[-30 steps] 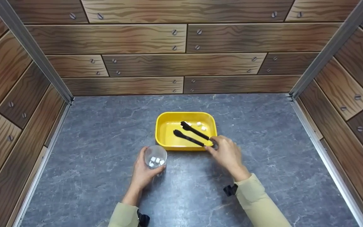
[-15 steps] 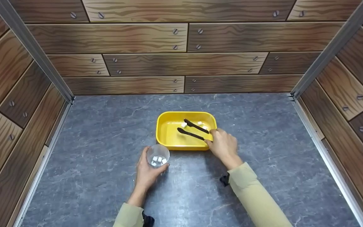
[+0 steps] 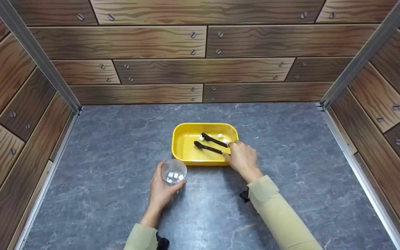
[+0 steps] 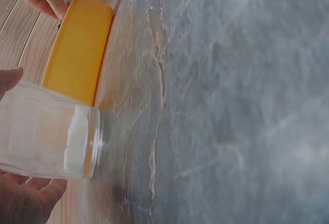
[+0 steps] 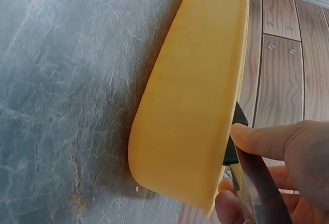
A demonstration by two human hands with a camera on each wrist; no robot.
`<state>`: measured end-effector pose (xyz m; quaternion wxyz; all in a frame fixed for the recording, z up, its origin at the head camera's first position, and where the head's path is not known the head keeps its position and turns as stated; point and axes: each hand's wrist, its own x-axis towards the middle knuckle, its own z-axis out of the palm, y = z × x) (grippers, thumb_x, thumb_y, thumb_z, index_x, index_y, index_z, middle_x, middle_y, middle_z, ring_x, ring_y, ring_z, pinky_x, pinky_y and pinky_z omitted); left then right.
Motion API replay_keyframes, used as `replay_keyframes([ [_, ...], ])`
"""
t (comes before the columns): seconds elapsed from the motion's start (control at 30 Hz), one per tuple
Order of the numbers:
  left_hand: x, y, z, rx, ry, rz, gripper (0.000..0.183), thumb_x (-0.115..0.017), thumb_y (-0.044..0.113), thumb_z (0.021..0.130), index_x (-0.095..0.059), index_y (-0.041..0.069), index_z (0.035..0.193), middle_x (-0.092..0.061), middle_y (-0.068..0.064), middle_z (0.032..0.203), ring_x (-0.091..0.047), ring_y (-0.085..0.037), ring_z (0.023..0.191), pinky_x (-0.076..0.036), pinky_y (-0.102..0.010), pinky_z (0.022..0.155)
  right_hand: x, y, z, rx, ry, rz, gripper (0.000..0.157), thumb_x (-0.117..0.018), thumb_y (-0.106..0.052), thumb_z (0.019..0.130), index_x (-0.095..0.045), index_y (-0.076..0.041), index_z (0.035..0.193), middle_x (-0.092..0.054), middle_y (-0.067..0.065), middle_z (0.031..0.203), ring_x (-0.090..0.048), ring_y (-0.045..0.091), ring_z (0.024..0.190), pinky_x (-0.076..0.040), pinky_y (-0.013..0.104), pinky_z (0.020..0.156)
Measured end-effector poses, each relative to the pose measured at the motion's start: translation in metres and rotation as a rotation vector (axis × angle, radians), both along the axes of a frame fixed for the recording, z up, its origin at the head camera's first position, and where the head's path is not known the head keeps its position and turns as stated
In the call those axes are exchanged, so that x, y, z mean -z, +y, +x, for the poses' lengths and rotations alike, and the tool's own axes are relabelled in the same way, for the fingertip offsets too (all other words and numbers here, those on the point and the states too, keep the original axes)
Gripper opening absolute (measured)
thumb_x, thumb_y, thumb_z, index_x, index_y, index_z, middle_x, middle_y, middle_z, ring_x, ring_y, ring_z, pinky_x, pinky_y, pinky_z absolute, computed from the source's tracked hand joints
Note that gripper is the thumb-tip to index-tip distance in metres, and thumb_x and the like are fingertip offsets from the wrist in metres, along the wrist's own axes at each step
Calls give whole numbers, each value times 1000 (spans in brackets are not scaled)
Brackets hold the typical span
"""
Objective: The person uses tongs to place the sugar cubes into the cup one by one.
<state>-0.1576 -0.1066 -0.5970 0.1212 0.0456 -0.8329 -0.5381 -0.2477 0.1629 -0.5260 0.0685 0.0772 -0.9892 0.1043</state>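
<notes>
My left hand [image 3: 161, 192] holds a clear cup [image 3: 174, 166] upright, thumb and fingers around its sides. Several small white cubes [image 3: 176, 175] lie on the cup's bottom. Just behind the cup stands a yellow rectangular tray [image 3: 186, 139] with several more white cubes [image 3: 220, 135] inside. With my right hand [image 3: 242, 159] at the tray's right front corner, I grip a pair of tongs [image 3: 208, 147]. Their black arms reach over the tray, spread apart, one tip close to a white cube. The right wrist view shows the tongs' metal handle [image 5: 259, 188] between thumb and fingers; the tray wall hides their tips there.
Grey marbled tabletop [image 3: 109, 156] surrounds the tray. Wood-patterned panels [image 3: 134, 93] close off the back and both sides, with metal strips [image 3: 366, 191] along the side edges.
My right hand has shifted forward and slightly left, carrying the tongs further into the tray. The left hand and cup moved slightly right at first, then held still.
</notes>
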Motion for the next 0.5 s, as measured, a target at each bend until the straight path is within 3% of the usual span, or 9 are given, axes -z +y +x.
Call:
replay_keyframes([
  [0.37, 1, 0, 0, -3, -19, -4, 100, -93, 28, 63, -40, 1, 143, -49, -25, 138, -49, -41, 124, -40, -52, 103, -2, -4, -4, 3, -11, 5, 28, -76, -35, 85, -69, -8, 85, -62, 8, 80, -61, 33, 64, -49, 48, 53],
  [0.5, 0, 0, 1, -2, -20, -8, 100, -93, 29, 63, -40, 1, 143, -49, -25, 138, -49, -41, 124, -40, -52, 103, -1, -7, -4, -10, -17, 0, 29, -76, -36, 85, -71, -8, 89, -64, 9, 83, -62, 34, 66, -50, 49, 55],
])
